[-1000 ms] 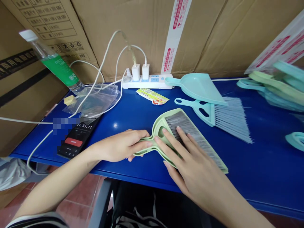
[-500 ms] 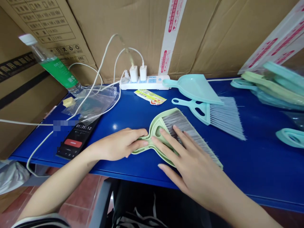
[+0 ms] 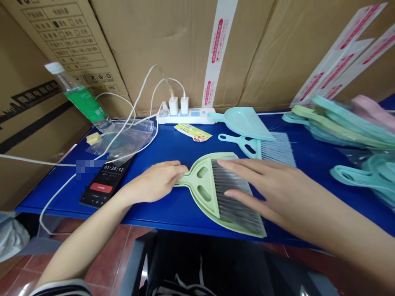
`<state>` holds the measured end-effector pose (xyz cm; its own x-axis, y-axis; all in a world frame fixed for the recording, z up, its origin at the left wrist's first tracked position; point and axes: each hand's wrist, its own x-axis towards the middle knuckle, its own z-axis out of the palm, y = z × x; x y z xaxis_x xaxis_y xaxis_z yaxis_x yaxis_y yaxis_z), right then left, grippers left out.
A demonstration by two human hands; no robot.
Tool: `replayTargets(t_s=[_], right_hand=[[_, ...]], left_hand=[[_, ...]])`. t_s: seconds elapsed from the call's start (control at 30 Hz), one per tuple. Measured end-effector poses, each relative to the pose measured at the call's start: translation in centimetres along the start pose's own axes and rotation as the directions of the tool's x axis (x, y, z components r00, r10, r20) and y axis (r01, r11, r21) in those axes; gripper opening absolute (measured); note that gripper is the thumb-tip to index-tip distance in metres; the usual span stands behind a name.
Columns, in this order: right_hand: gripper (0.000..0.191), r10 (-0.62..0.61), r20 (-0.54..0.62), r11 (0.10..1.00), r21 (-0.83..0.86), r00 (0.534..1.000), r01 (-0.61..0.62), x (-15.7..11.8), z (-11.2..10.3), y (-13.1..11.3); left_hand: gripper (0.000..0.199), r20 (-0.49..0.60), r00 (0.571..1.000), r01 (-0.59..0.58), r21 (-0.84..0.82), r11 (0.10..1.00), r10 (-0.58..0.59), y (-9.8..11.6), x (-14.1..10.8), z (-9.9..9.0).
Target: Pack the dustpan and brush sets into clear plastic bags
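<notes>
A light green hand brush (image 3: 212,185) with grey bristles lies nested in a matching green dustpan (image 3: 226,228) on the blue table. My left hand (image 3: 159,181) is closed around their handles at the left end. My right hand (image 3: 271,185) is over the bristles at the right side, its fingers stretched out and thumb apart; whether the fingertips touch the bristles I cannot tell. Behind them lie a turquoise dustpan (image 3: 245,121) and a turquoise brush (image 3: 251,146), the brush's bristles partly hidden by the dustpan and my right hand.
At the right are bagged dustpans and brushes (image 3: 345,123) in turquoise, green and pink. A white power strip (image 3: 197,117) with chargers sits along the cardboard (image 3: 173,41). On the left are a phone (image 3: 105,185), a leaning bottle (image 3: 84,102), a plastic bag (image 3: 132,135) and loose cables.
My right hand has moved off the brush's body toward the right, over the bristles. The green set has turned slightly, its wide end nearer me. My head view has shifted a little rightward.
</notes>
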<state>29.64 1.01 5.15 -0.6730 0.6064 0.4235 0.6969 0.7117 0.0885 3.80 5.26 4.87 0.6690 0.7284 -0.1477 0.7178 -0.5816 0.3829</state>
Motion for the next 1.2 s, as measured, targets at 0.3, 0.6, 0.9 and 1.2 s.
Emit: replayTargets(t_s=[0.3, 0.6, 0.9, 1.2], right_hand=[[0.039, 0.099, 0.062, 0.993, 0.065, 0.993, -0.103, 0.8, 2.4, 2.1], [0.051, 0.137, 0.061, 0.984, 0.106, 0.989, -0.143, -0.1, 2.7, 1.1], [0.050, 0.290, -0.080, 0.937, 0.229, 0.954, -0.265, -6.2, 2.5, -1.5], [0.036, 0.316, -0.108, 0.924, 0.262, 0.943, -0.279, -6.7, 3.1, -2.2]], left_hand=[[0.026, -0.072, 0.995, 0.070, 0.045, 0.997, -0.066, 0.1, -0.7, -0.2], [0.034, -0.532, 0.700, 0.703, 0.397, 0.590, -0.476, -0.2, 0.0, -2.0], [0.036, -0.521, 0.654, 0.751, 0.361, 0.553, -0.549, -1.2, -0.9, -2.7], [0.039, -0.568, 0.663, 0.734, 0.361, 0.576, -0.488, 0.0, -1.0, -2.5]])
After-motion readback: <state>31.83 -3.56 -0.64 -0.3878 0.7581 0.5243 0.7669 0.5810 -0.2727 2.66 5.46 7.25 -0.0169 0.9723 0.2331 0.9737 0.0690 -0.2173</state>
